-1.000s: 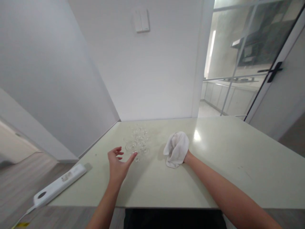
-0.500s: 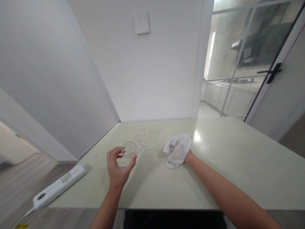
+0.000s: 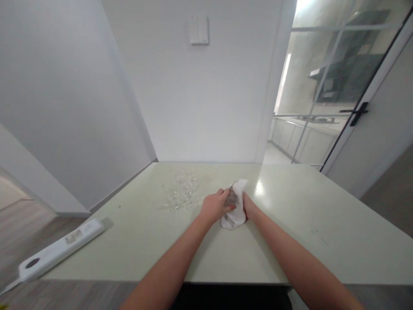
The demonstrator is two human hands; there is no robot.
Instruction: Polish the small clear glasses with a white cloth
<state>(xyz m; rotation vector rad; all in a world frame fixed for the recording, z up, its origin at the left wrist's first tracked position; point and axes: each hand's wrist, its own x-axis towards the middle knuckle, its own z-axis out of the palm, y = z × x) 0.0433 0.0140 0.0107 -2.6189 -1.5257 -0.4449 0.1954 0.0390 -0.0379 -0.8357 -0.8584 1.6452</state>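
My left hand (image 3: 214, 206) is closed around a small clear glass cup (image 3: 230, 198) and holds it against a white cloth (image 3: 237, 211). My right hand (image 3: 250, 207) grips that cloth from the right side, its fingers mostly hidden in the fabric. Both hands meet above the pale table (image 3: 290, 232), near its middle. A cluster of several small clear glasses (image 3: 181, 189) stands on the table to the left of my hands, towards the far edge.
A long white power strip (image 3: 54, 252) lies over the table's left front corner. A white wall with a light switch (image 3: 199, 31) rises behind the table. A glass door with a black handle (image 3: 355, 114) stands at the right.
My left hand picked a glass out of the cluster and carried it right to the cloth. My right hand lifted the cloth to meet it.
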